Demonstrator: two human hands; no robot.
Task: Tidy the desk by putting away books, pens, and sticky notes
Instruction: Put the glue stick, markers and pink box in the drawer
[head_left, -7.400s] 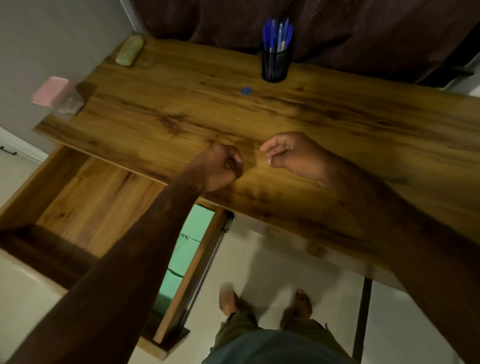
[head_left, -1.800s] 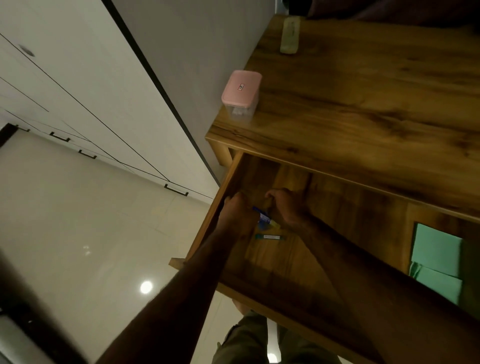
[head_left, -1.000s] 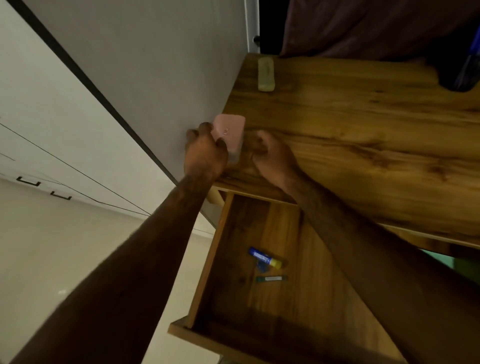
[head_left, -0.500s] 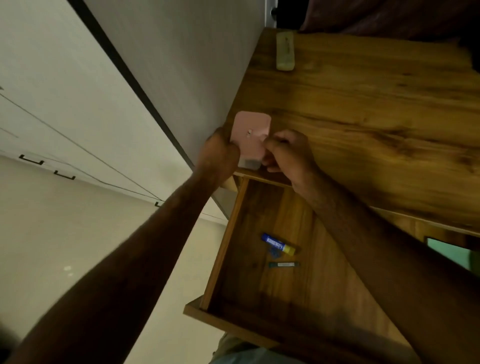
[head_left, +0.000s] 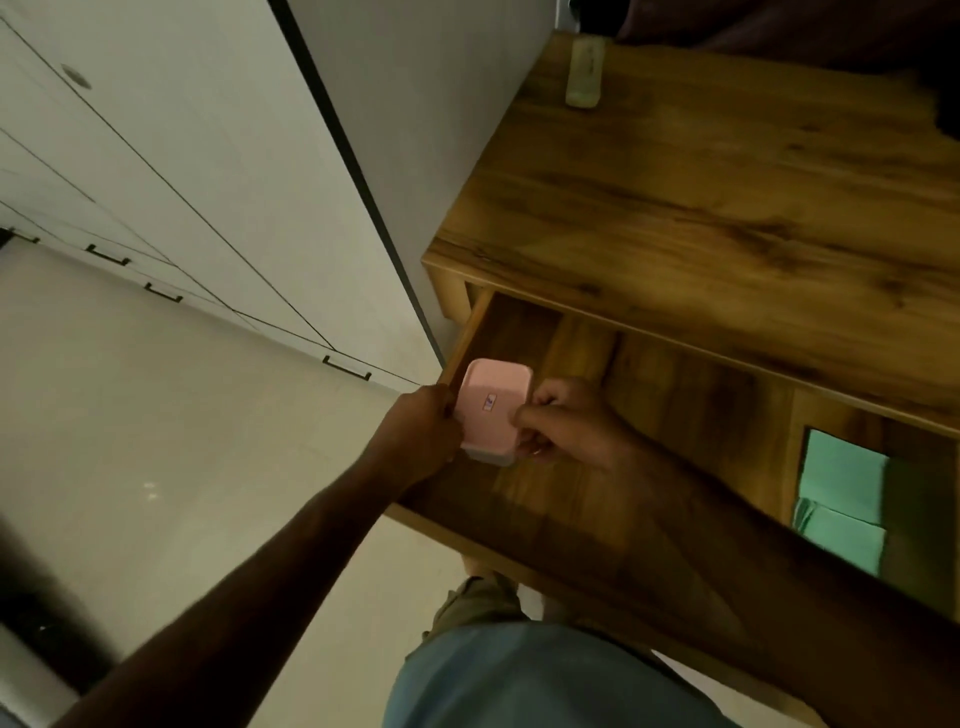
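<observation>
From the head view, both hands hold a small pink-lidded box over the left end of the open wooden drawer. The left hand is closed around the box's left side, and the right hand pinches its right edge, thumb on the lid and fingers curled underneath. Whether the box touches the drawer floor cannot be told. The lid carries a small label (too small to read). To the right, a second compartment holds green paper sheets. A pale oblong case lies on the desk top, near its far left corner.
</observation>
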